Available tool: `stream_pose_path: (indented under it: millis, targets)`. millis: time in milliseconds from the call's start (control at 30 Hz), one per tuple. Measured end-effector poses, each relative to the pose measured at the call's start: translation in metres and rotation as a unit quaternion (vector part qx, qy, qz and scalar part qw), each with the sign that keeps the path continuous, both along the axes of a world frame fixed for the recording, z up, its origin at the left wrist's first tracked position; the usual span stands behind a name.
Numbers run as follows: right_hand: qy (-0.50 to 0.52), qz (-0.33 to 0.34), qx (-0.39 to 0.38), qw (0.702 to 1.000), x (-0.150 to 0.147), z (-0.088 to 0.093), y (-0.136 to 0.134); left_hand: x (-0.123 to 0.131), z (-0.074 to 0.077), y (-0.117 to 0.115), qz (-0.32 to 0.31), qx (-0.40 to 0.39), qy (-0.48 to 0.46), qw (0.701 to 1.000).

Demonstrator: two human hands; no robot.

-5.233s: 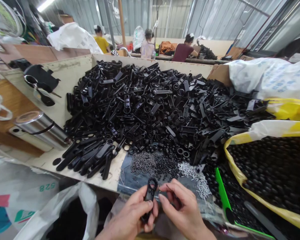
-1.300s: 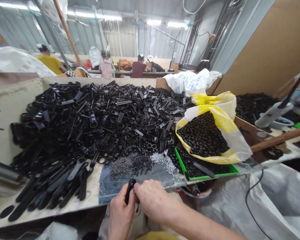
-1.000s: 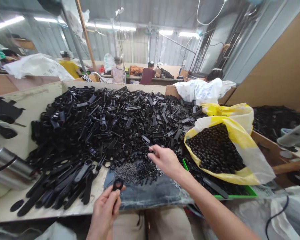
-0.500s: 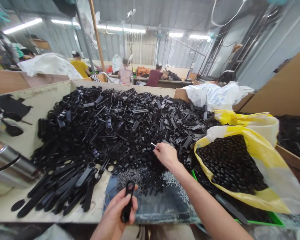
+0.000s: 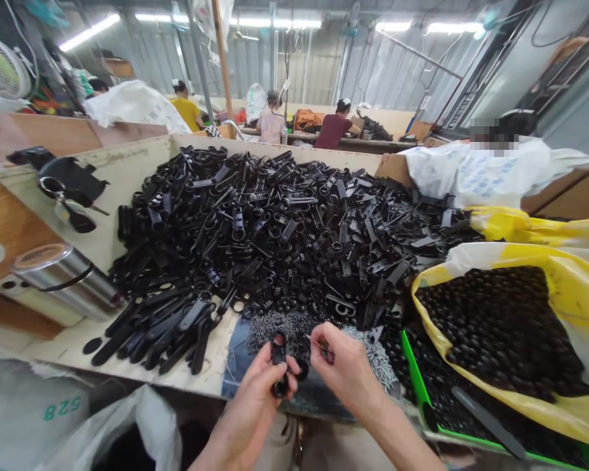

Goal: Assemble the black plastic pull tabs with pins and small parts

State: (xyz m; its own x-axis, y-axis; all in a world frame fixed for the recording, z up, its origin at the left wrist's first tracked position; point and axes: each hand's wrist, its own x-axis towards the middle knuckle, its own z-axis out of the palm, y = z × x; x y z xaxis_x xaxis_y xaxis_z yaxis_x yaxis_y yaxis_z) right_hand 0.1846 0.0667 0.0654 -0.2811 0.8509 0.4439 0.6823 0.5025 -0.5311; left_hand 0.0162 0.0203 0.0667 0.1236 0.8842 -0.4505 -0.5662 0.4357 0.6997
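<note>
My left hand (image 5: 258, 386) is wrapped round a black plastic handle part with a ring-shaped end (image 5: 277, 356), ring upward. Close on its right, my right hand (image 5: 346, 366) is closed in a pinch. A slim metal-tipped tool (image 5: 310, 337) pokes out of its fingertips; most of it is hidden in the palm. Both hands are over a dark blue mat (image 5: 236, 356) at the front of the bench. On the mat lie small dark grey pieces (image 5: 265, 327) and silver pins (image 5: 381, 360). Behind them rises a large heap of black plastic parts (image 5: 275, 216).
Longer black handles (image 5: 167, 333) lie at left, near a steel flask (image 5: 69, 275) and keys (image 5: 69, 209). At right, a yellow-white bag (image 5: 564, 281) of black round pieces stands by a green tray (image 5: 415, 379). Several people sit at the back.
My right hand has come back from the heap towards my left hand, with the tool still in it. The left hand still holds the black part. The view has shifted.
</note>
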Motion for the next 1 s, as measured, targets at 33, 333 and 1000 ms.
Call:
stream_pose_path:
  millis: [33,333,1000]
  targets:
    - [0.001,-0.005,0.009,1.0,-0.002,-0.006,0.002,0.007,-0.001,0.002,0.012,0.003,0.005,1.0]
    - [0.015,-0.103,0.037,0.994,0.02,-0.007,0.009,0.027,0.008,0.015,0.082,0.046,0.043,0.995]
    - [0.061,0.06,0.042,0.995,-0.009,-0.008,-0.063,0.01,0.019,-0.008,0.07,-0.05,-0.081,0.993]
